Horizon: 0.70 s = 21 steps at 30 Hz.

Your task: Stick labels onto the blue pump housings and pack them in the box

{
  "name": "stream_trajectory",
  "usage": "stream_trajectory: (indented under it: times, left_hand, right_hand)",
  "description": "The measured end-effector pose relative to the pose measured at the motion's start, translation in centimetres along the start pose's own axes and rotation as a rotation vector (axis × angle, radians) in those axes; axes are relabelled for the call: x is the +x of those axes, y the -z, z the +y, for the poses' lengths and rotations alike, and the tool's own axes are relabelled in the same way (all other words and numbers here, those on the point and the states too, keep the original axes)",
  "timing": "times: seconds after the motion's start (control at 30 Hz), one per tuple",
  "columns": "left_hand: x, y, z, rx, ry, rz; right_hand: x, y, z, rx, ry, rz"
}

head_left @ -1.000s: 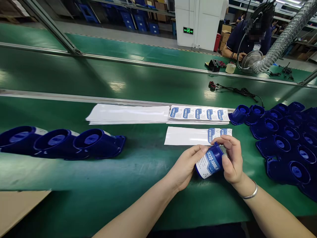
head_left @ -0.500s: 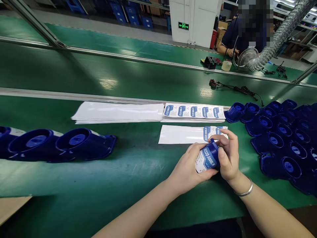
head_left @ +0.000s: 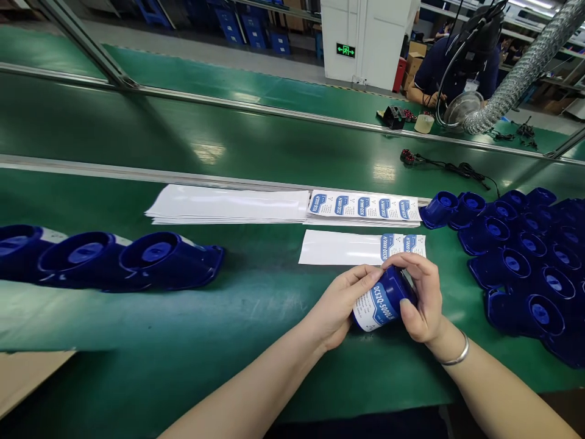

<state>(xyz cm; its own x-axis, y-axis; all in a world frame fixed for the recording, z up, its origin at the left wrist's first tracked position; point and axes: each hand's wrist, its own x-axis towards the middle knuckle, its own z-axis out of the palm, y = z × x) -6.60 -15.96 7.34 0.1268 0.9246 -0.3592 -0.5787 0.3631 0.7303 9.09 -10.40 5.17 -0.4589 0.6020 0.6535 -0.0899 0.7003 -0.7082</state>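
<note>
- Blue plastic housing (head_left: 398, 291): held tilted between both hands over the green tabletop (head_left: 228, 347), just in front of the part-used label sheet.
- Adhesive label (head_left: 377, 308): blue and white, lying on the housing's curved side; I read "DC52Q-5000L" on it.
- Left hand (head_left: 336, 305): fingers closed around the housing's left side, thumb along the label's upper edge.
- Right hand (head_left: 424, 302): fingers curled over the housing's far side, thumb against its near side; both hands grasp the one part.
- Part-used label sheet (head_left: 336, 248): flat behind the hands, with printed labels at its right end and bare backing at its left.
- Label sheet stack (head_left: 365, 207): behind that sheet, beside a stack of white sheets (head_left: 228, 204).
- Left housing row (head_left: 192, 268): three units visible, laid side by side.
- Right housing group (head_left: 496, 263): many units, closely set.
- Cable (head_left: 457, 167): behind the right group, with a co-worker (head_left: 427, 73) beyond.
</note>
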Motion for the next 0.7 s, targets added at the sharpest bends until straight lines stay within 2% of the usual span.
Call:
stream_trajectory:
  times: [0.17,0.4,0.53,0.7]
  left_hand:
    - [-0.47,-0.54,-0.26,0.181,-0.149,0.002]
    - [-0.84,-0.48,-0.74,0.721,-0.402,0.047]
    - [-0.86,-0.47,-0.57,0.907,-0.470,0.043]
    - [-0.77,-0.59,-0.30,1.051,-0.473,0.040]
  right_hand:
    - [-0.32,-0.07,-0.08,-0.069,-0.078,0.005]
    - [-0.11,0.12,-0.45,-0.069,-0.174,0.035]
    - [-0.26,-0.02,-0.67,-0.092,-0.194,0.033]
    - [-0.26,-0.18,-0.98,-0.129,-0.259,0.014]
